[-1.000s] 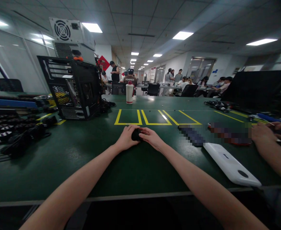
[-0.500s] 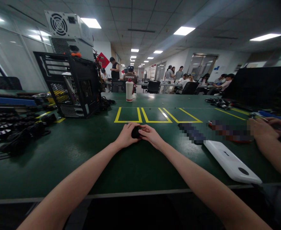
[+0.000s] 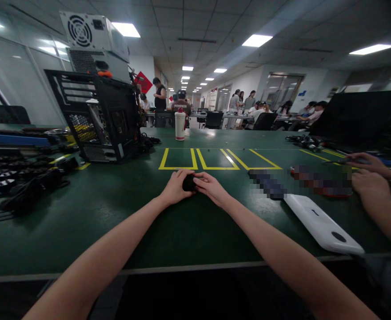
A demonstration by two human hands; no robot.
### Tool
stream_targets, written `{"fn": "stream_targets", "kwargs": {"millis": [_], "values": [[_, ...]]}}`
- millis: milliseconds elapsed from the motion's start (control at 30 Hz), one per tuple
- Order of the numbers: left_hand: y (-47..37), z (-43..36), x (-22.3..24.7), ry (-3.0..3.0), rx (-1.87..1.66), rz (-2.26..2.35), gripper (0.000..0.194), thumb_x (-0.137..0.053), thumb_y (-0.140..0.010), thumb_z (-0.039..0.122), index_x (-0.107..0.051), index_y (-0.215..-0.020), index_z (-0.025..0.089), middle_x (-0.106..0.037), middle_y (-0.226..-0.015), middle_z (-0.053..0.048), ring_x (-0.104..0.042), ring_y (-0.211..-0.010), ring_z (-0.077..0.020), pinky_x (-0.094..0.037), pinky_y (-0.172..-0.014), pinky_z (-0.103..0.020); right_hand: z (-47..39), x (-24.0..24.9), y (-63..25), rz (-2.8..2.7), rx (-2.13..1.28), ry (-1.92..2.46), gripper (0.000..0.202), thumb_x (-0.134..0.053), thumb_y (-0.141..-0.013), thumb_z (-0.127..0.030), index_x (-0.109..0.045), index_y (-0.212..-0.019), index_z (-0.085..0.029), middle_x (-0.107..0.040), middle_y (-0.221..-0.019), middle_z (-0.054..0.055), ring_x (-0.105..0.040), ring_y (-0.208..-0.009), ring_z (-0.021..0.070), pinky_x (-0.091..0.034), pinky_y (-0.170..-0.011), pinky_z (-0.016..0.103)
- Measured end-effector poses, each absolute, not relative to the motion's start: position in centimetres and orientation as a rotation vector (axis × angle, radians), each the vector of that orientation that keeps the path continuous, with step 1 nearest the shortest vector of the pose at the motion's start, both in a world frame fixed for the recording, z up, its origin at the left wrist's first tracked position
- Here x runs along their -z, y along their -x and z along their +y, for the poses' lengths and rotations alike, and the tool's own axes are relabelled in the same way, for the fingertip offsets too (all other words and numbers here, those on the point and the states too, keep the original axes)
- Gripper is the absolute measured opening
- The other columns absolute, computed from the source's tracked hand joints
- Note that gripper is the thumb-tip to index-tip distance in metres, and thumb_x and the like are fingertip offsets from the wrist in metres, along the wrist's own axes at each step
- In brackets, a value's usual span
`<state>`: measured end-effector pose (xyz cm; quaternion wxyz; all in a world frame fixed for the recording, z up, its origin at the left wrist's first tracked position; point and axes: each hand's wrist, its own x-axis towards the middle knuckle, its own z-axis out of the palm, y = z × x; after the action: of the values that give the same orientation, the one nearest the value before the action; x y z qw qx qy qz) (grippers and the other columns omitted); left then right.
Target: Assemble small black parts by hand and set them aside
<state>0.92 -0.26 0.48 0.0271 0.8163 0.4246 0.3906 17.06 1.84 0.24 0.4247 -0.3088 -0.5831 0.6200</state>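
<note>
Between my hands, low over the green tabletop [image 3: 169, 235], is a small rounded black object [image 3: 189, 182], shaped much like a computer mouse. My left hand [image 3: 176, 186] curls around its left side, thumb at the near edge and fingers over the far edge. From the right, the fingertips of my right hand [image 3: 209, 186] press against it. The fingers cover much of its surface, so its exact kind cannot be made out. Whether it rests on the table or is slightly raised is unclear.
Yellow tape outlines [image 3: 215, 168] lie just beyond my hands. An open computer case [image 3: 95, 120] and a white cup [image 3: 180, 126] stand farther back. At right are a blurred-out dark phone-like item [image 3: 269, 184], a white device [image 3: 322, 224] and a co-worker's hands [image 3: 372, 186]. Cables [image 3: 32, 186] lie left.
My hands and the black object have barely moved. At the right, the co-worker's hands have separated, the farther one now stretched forward with a thin tool-like item.
</note>
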Motion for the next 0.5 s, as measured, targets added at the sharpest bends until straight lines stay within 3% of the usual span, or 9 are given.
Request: {"fn": "stream_targets", "kwargs": {"millis": [233, 500], "values": [[-0.73, -0.27, -0.43, -2.509, -1.183, 1.326, 0.058, -0.066, -0.059, 0.026, -0.042, -0.112, 0.023, -0.047, -0.112, -0.006, -0.043, -0.105, -0.0247, -0.036, -0.088, -0.042, 2.13, -0.06, -16.82, -1.436, -1.536, 0.830, 0.034, -0.066, -0.062, -0.025, -0.056, -0.094, -0.019, -0.056, -0.089, 0.002, -0.054, -0.083, 0.0122, -0.041, -0.079, 0.030], [-0.79, -0.17, -0.29, -2.524, -1.193, 1.318, 0.057, -0.065, -0.059, 0.025, -0.042, -0.110, 0.023, -0.048, -0.110, -0.006, -0.044, -0.103, -0.0238, -0.037, -0.087, -0.041, 2.03, -0.02, -17.37, -1.545, -1.510, 0.781, 0.041, -0.069, -0.058, -0.021, -0.053, -0.095, -0.022, -0.056, -0.082, 0.000, -0.054, -0.077, 0.0130, -0.043, -0.075, 0.033]]}}
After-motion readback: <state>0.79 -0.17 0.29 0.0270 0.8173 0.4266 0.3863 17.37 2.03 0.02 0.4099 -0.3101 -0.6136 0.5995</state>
